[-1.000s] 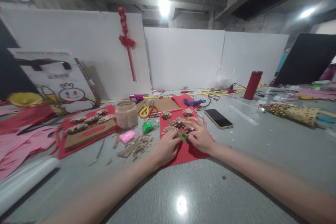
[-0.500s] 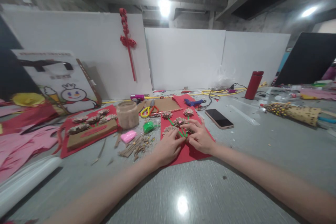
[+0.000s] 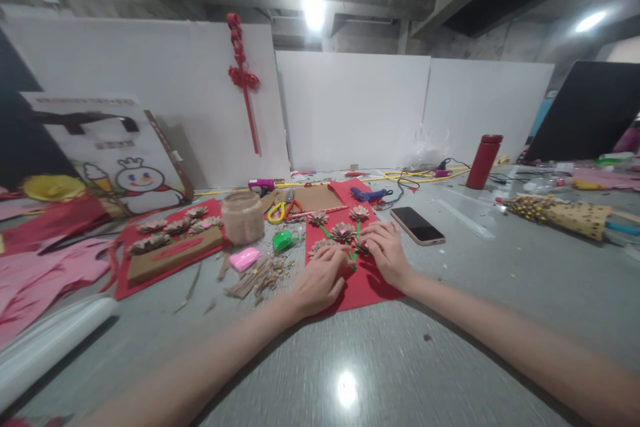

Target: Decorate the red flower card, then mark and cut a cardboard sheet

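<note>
A red sheet (image 3: 370, 289) lies on the table, bearing several grey-brown, petalled flowers (image 3: 343, 233) with pink centres and green strips (image 3: 323, 231) for stems. My left hand (image 3: 320, 282) rests at the sheet's left side, its fingers stretched over the lower-left flower and the stem ends. Curved and slightly apart, the fingers of my right hand (image 3: 390, 255) touch the right-hand flower, which they partly cover. Neither hand visibly grips anything, though the fingertips are partly hidden.
A phone (image 3: 418, 225) lies to the right. Leftward are a brown jar (image 3: 243, 219), pink packet (image 3: 245, 258), green packet (image 3: 283, 241), cardboard scraps (image 3: 249, 281) and yellow-handled scissors (image 3: 277, 213). A blue glue gun (image 3: 369, 195) lies behind; a red bottle (image 3: 484, 161) stands far right.
My right hand has shifted right, from the stem ends to the right-hand flower, uncovering the middle flower and stems. My left fingers have moved slightly over the stems.
</note>
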`<state>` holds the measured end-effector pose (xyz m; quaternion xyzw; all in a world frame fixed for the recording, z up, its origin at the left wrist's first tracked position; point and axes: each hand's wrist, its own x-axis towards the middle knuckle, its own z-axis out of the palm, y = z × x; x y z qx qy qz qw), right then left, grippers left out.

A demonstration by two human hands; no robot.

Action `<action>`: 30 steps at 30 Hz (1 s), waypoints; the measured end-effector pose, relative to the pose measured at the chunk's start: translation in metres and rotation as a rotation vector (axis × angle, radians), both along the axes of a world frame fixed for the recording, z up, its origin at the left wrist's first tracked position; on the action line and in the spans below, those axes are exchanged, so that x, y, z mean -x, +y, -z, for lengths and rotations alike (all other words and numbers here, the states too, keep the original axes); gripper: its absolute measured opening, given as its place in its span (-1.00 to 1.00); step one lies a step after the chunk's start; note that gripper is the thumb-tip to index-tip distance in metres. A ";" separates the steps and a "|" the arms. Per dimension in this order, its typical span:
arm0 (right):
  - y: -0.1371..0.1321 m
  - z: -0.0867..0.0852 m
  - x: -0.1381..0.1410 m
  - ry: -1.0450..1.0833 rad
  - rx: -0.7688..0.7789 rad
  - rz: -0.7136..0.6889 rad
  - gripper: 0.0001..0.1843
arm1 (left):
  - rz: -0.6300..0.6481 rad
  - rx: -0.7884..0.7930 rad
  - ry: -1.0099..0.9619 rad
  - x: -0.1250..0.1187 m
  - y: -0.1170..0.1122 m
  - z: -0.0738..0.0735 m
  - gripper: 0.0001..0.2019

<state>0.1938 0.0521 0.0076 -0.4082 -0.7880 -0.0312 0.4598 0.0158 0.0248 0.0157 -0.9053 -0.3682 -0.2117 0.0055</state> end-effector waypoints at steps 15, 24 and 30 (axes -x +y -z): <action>-0.001 0.001 0.002 -0.038 0.019 0.004 -0.75 | 0.007 -0.030 0.087 -0.001 0.000 -0.001 -0.78; 0.000 0.001 0.003 -0.063 0.017 0.007 -0.76 | -0.025 -0.033 0.120 -0.002 -0.002 -0.002 -0.73; 0.001 0.002 0.002 -0.068 0.015 0.007 -0.76 | -0.029 -0.029 0.145 -0.002 0.000 0.000 -0.63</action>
